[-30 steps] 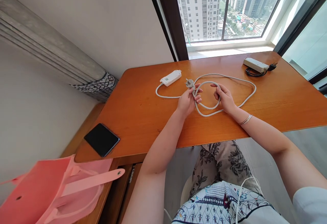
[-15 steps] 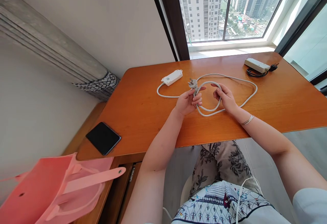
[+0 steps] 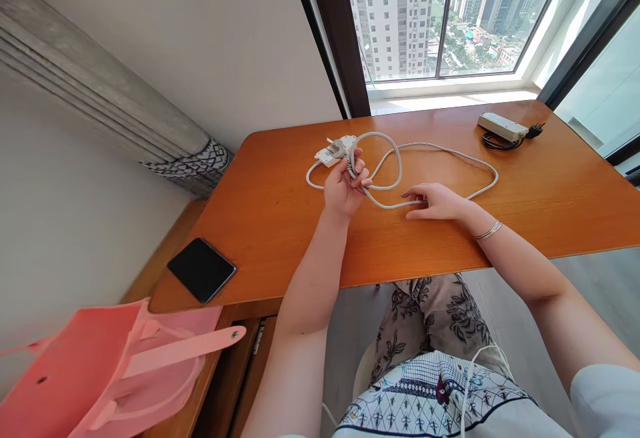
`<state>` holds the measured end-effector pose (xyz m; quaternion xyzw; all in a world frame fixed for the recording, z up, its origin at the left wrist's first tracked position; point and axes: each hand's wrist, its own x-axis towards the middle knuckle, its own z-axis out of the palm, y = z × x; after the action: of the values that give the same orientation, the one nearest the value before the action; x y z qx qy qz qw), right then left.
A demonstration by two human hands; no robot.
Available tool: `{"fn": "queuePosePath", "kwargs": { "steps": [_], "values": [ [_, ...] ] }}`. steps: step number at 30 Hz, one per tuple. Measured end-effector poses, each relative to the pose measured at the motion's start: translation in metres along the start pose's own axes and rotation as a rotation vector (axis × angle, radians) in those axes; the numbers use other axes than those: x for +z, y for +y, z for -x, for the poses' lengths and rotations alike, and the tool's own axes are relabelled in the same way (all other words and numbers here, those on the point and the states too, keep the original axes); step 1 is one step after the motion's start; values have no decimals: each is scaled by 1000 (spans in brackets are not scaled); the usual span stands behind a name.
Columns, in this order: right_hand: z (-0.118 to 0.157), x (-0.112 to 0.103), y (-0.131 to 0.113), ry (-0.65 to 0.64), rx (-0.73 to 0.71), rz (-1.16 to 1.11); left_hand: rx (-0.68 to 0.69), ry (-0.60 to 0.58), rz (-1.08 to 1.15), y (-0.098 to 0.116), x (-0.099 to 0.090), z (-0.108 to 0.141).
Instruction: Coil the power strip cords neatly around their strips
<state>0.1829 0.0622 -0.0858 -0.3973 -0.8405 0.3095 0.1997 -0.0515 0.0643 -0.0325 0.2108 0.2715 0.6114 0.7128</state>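
Observation:
My left hand (image 3: 347, 185) is closed around a white power cord (image 3: 399, 165) just below its plug (image 3: 339, 149), and a loop of the cord rises from the fingers. The plug partly covers the white power strip (image 3: 326, 157) lying on the table behind it. My right hand (image 3: 434, 202) rests low over the table, thumb and fingers apart, with the cord passing between them. From there the cord runs in a wide bend to the right and back toward the strip.
On the wooden table (image 3: 280, 225), a grey-white adapter block (image 3: 501, 127) with a bundled black cord (image 3: 501, 143) lies at the far right. A dark phone (image 3: 202, 269) is near the left edge. A pink bag (image 3: 100, 365) stands beside the table. A window (image 3: 440, 18) is behind.
My left hand has moved left with the plug and cord, bringing the plug in front of the strip. My right hand has let go of the loop and lowered toward the table.

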Motion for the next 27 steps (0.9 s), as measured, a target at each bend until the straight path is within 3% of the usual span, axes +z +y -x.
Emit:
{"fn": "queuePosePath", "kwargs": {
  "steps": [3, 5, 10, 16, 19, 23, 27],
  "values": [
    [0, -7, 0, -120, 31, 153, 49, 37, -23, 5, -2, -2],
    [-2, -10, 5, -87, 61, 106, 64, 44, -37, 6, -4, -4],
    [-5, -16, 17, 210, 108, -12, 49, 16, -53, 4, -5, -5],
    [-6, -15, 25, 555, -70, 228, -14, -2, -135, 1, -3, -4],
    [-6, -15, 26, 676, -60, 340, -56, -9, -144, 1, -3, -3],
    [-2, -13, 19, 678, 140, 382, -101, 4, -146, -2, -4, -4],
    [-2, -5, 13, 654, 231, 218, -138, 5, -140, -6, -4, -5]
  ]
}}
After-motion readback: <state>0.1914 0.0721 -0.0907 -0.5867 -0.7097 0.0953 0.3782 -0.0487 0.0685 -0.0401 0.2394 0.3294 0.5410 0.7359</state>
